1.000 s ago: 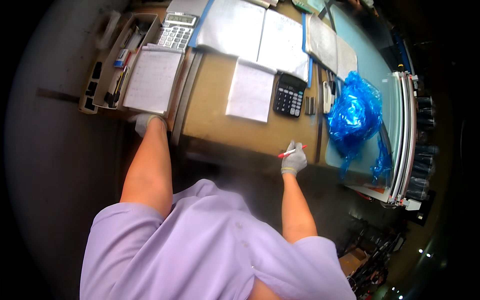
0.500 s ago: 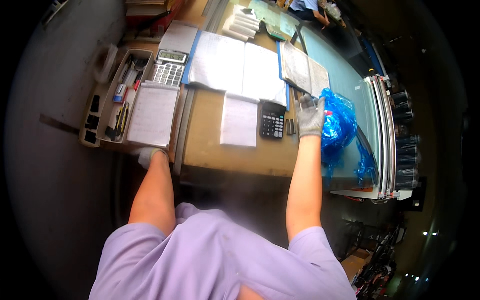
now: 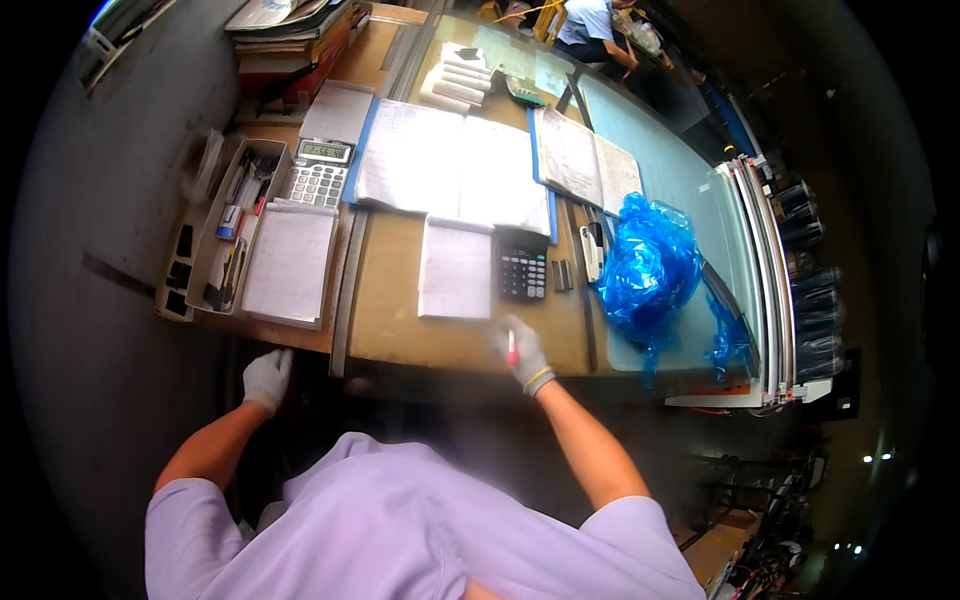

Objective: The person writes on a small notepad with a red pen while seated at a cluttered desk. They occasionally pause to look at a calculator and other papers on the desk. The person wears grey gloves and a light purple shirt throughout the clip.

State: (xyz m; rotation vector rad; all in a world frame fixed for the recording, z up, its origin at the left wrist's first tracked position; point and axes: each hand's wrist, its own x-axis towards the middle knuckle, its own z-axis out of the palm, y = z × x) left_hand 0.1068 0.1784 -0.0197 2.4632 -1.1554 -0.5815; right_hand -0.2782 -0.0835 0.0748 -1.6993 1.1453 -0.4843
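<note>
My right hand [image 3: 522,357], in a whitish knit glove, is closed around a slim red-and-white pen-like object [image 3: 512,348]. It is blurred over the desk's front edge, just below a black calculator [image 3: 523,272] and a blank-looking notepad [image 3: 455,268]. My left hand [image 3: 267,380], gloved too, hangs beside the desk's front left edge with its fingers curled in; nothing shows in it. Nearest above it lies another notepad [image 3: 290,265]. An open ledger [image 3: 455,165] spreads across the desk behind the calculator.
Blue plastic film [image 3: 650,265] lies bunched on the glass at right, next to a stapler [image 3: 592,252]. Rolls and rails [image 3: 760,280] line the right edge. A pen box [image 3: 208,262] and silver calculator [image 3: 318,178] sit at left. Another person [image 3: 595,30] is at the far end.
My right hand has left the blue film, moved left and nearer me, and now holds the red-and-white object. My left hand has come down and left from the desk edge. The view has shifted.
</note>
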